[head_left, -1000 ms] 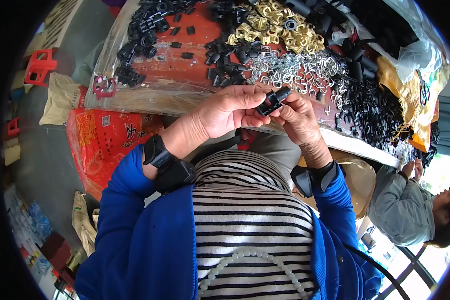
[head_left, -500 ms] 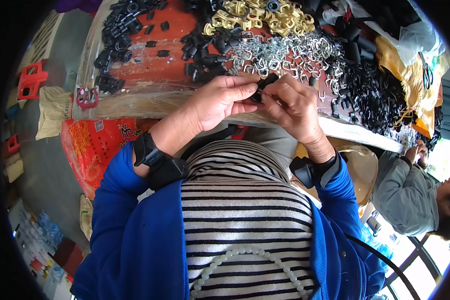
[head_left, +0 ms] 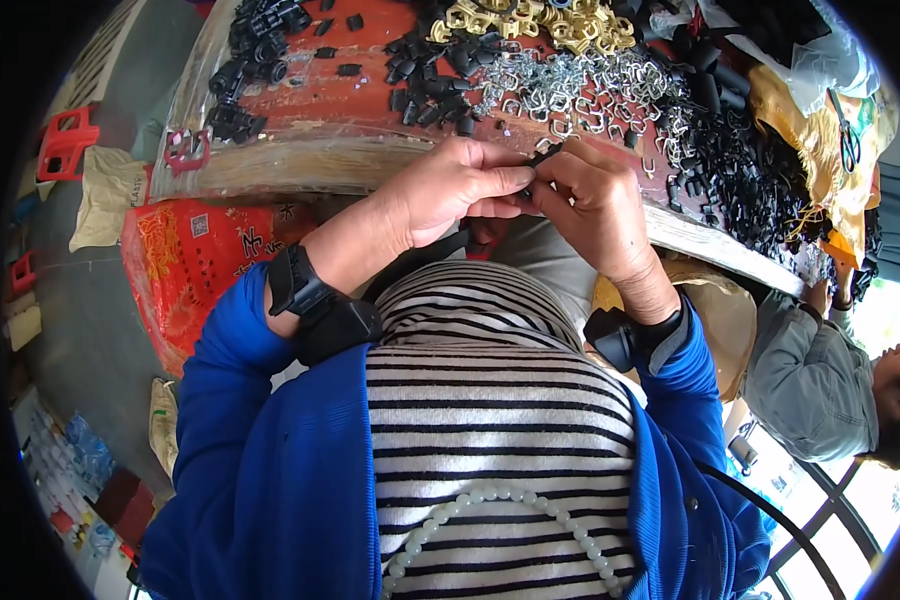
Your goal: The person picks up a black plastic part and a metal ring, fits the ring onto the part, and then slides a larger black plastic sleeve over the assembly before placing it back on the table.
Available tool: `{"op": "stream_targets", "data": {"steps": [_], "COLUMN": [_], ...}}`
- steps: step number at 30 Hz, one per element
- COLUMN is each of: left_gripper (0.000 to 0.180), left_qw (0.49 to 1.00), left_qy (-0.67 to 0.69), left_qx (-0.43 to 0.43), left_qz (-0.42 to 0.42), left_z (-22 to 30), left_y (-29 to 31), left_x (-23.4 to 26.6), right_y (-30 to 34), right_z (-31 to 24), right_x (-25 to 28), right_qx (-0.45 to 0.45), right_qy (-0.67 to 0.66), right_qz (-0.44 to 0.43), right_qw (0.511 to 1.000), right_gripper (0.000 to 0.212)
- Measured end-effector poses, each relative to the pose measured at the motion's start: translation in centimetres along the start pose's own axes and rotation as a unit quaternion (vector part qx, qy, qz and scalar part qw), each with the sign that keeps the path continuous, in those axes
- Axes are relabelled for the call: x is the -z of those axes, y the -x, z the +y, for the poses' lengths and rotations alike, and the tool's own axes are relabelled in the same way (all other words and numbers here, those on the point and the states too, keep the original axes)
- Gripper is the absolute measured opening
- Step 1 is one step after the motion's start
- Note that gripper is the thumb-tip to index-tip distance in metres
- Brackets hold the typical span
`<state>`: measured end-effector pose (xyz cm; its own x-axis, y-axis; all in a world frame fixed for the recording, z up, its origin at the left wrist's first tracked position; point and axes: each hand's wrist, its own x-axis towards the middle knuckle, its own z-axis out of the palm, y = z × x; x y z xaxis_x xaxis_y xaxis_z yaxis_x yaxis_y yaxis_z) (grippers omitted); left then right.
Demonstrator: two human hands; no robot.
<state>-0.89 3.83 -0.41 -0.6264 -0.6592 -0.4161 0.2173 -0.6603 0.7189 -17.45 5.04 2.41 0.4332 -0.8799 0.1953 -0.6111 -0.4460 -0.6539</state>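
Note:
Both hands meet above the near edge of the red table [head_left: 330,105]. My left hand [head_left: 465,190] is closed, thumb and fingers pinching a small black plastic part [head_left: 542,158]. Against the same part press the bent fingers of my right hand [head_left: 595,200]; whether they also hold something smaller is hidden. Most of the part is covered by the fingers. Just beyond the hands lies a spread of silver U-shaped metal clips [head_left: 570,95]. A heap of small black plastic pieces [head_left: 435,85] is left of the clips, and gold-coloured fittings [head_left: 540,22] are piled behind them.
Black assembled fittings [head_left: 255,60] line the table's left side. Many small black parts [head_left: 745,180] cover the right, beside a yellow sack [head_left: 805,130] and scissors [head_left: 850,140]. A red bag [head_left: 195,260] hangs below the edge at left. Another person [head_left: 820,370] sits at the right.
My hands stay together on the black part and have shifted slightly right. My right fingers have closed in over it. The table appears a little higher in view.

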Motion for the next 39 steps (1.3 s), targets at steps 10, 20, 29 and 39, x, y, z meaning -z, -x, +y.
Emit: {"op": "stream_targets", "data": {"steps": [10, 20, 29, 39], "left_gripper": [0.023, 0.023, 0.026, 0.025], "left_qw": [0.998, 0.991, 0.993, 0.993], "left_qy": [0.031, 0.104, 0.099, 0.109], "left_qx": [0.047, 0.068, 0.055, 0.043], "left_qz": [0.000, -0.038, -0.037, -0.018], "left_z": [-0.2, 0.6, -0.3, 0.5], "left_y": [-1.2, -2.5, -1.5, -1.8], "left_x": [0.6, 1.2, 1.1, 1.8], "right_y": [-0.3, 0.1, 0.5, -1.5], "right_z": [1.6, 3.4, 2.0, 11.9], "right_x": [-0.2, 0.8, 1.9, 4.1], "right_qx": [-0.051, 0.026, 0.152, -0.146], "right_qy": [-0.069, -0.106, 0.047, 0.288], "right_qz": [-0.024, 0.034, 0.030, 0.052], "right_qw": [0.996, 0.993, 0.987, 0.945], "right_gripper": [0.008, 0.014, 0.020, 0.022]}}
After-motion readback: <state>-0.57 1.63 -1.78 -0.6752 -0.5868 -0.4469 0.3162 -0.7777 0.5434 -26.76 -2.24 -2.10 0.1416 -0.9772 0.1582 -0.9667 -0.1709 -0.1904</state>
